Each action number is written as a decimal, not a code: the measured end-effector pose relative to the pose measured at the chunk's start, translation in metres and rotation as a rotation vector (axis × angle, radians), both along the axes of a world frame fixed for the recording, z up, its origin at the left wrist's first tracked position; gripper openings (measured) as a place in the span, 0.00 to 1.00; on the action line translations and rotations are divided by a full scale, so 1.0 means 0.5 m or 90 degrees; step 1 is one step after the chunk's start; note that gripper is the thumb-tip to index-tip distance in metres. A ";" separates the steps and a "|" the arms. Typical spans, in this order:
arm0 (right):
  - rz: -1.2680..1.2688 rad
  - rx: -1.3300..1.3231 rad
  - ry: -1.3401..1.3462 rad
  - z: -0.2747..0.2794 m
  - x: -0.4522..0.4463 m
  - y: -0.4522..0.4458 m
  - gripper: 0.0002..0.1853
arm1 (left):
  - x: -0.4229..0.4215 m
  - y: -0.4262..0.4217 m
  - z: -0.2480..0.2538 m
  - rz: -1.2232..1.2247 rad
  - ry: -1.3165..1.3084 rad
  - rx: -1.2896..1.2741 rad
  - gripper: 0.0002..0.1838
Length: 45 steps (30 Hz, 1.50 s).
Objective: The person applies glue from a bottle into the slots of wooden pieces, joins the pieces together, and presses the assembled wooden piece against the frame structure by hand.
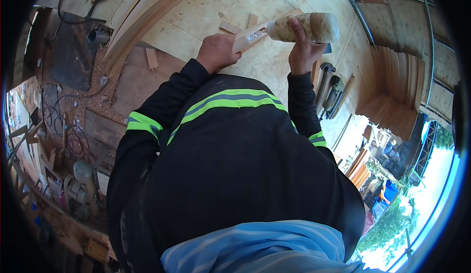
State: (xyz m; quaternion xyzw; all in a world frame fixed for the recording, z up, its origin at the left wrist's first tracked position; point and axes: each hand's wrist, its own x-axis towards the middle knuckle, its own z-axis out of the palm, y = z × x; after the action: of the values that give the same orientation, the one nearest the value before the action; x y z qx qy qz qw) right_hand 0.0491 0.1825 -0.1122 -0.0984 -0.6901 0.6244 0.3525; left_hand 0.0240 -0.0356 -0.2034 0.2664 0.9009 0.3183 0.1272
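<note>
My left hand (pixel 217 52) is closed around the near end of a narrow wooden piece (pixel 241 43) above the plywood table. A whitish wet patch, like glue, shows on the piece just right of that hand. In my right hand (pixel 305 45) is a stained, pale plastic bottle (pixel 324 27), tipped on its side with its nozzle pointing left at the patch. The fingers wrap round the bottle's middle. Small wood blocks (pixel 230 27) lie on the table behind the piece.
Long curved boards (pixel 147 20) stand at the upper left. A clamp (pixel 325 79) and a power tool (pixel 335 94) lie right of my right forearm. Stacked brown slats (pixel 397 86) are farther right. Sawdust, cables and a machine (pixel 81 187) are at the left.
</note>
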 end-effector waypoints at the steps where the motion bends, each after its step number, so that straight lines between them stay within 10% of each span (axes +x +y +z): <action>1: 0.000 -0.001 -0.005 -0.001 -0.001 0.002 0.22 | 0.000 0.001 -0.002 0.000 -0.001 0.000 0.19; 45: -0.076 0.071 -0.002 -0.011 -0.017 0.007 0.26 | -0.001 0.000 -0.008 -0.005 -0.002 -0.011 0.16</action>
State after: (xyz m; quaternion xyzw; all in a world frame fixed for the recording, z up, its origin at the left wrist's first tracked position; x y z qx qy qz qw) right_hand 0.0408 0.1860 -0.1178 -0.1204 -0.7173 0.5624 0.3932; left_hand 0.0233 -0.0359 -0.2075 0.2686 0.9023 0.3102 0.1324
